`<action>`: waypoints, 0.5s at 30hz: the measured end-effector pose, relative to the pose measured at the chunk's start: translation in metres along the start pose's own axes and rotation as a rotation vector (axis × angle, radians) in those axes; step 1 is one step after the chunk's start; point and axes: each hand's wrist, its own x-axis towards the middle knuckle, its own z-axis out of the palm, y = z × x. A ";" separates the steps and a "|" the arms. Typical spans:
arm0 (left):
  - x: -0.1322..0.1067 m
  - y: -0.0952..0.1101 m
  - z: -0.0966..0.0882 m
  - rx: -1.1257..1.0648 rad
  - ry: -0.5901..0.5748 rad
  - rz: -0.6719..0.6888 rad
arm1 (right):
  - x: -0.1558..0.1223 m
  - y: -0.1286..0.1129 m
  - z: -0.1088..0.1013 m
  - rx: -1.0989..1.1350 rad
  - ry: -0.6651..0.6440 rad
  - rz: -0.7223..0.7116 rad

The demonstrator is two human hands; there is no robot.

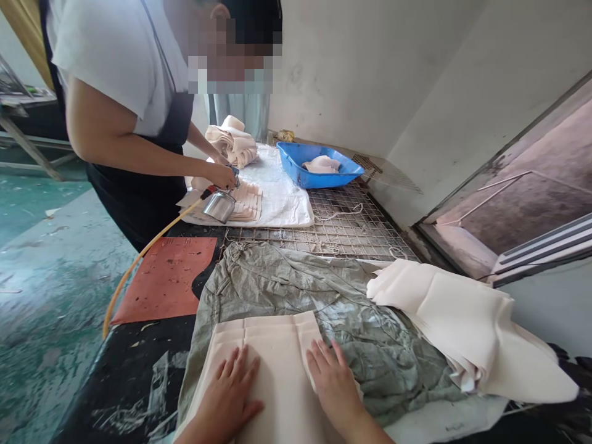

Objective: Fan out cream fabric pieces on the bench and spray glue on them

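Pale beige foam-like sheets [272,370] lie in a stack before me on a crumpled grey-green cloth [259,277]. My left hand [231,391] rests flat on the left part of the stack, fingers stretched forward. Along the stack's right edge lies my right hand [333,382], its fingers spread and touching the top sheet. Neither hand is wrapped round anything. To the right, a second pile of the same pale sheets [453,320] fans out over the cloth, apart from my hands. The near end of the front stack runs out of view.
Across the table a co-worker [134,111] holds a spray gun with a metal cup [219,205] and yellow hose [152,243] over more sheets [247,200]. A blue tray [319,179] stands on wire mesh [361,216]. An orange-red sheet [166,277] lies at left.
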 end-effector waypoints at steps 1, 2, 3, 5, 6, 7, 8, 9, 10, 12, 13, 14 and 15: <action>-0.001 0.002 -0.001 0.003 -0.014 -0.020 | -0.002 0.000 0.004 0.012 0.007 -0.017; -0.001 0.003 -0.001 0.006 -0.025 -0.037 | -0.003 0.000 0.008 0.026 0.017 -0.023; -0.001 0.005 -0.002 0.010 -0.031 -0.049 | -0.004 0.000 0.011 0.042 0.027 -0.023; -0.001 0.007 -0.002 0.019 -0.035 -0.063 | -0.004 0.000 0.017 0.080 0.038 -0.009; -0.001 0.008 -0.002 0.025 -0.034 -0.064 | -0.004 -0.001 0.018 0.097 0.034 0.001; -0.001 0.008 -0.002 0.033 -0.029 -0.062 | -0.004 -0.002 0.019 0.111 0.022 0.015; -0.001 0.008 -0.002 0.043 -0.021 -0.060 | -0.004 -0.003 0.019 0.122 0.007 0.032; 0.000 0.008 0.000 0.053 -0.007 -0.056 | -0.004 -0.004 0.018 0.132 -0.003 0.051; 0.000 0.006 0.002 0.064 0.013 -0.048 | -0.005 -0.004 0.015 0.145 -0.004 0.065; 0.003 -0.002 0.011 0.081 0.062 -0.031 | -0.003 0.000 0.006 0.188 0.038 0.057; 0.006 -0.008 0.018 0.086 0.093 -0.025 | -0.002 0.006 -0.001 0.210 0.082 0.043; 0.009 -0.015 0.026 0.089 0.121 -0.025 | 0.001 0.016 -0.009 0.224 0.139 0.035; 0.014 -0.023 0.036 0.087 0.162 -0.028 | 0.004 0.031 -0.019 0.223 0.199 0.044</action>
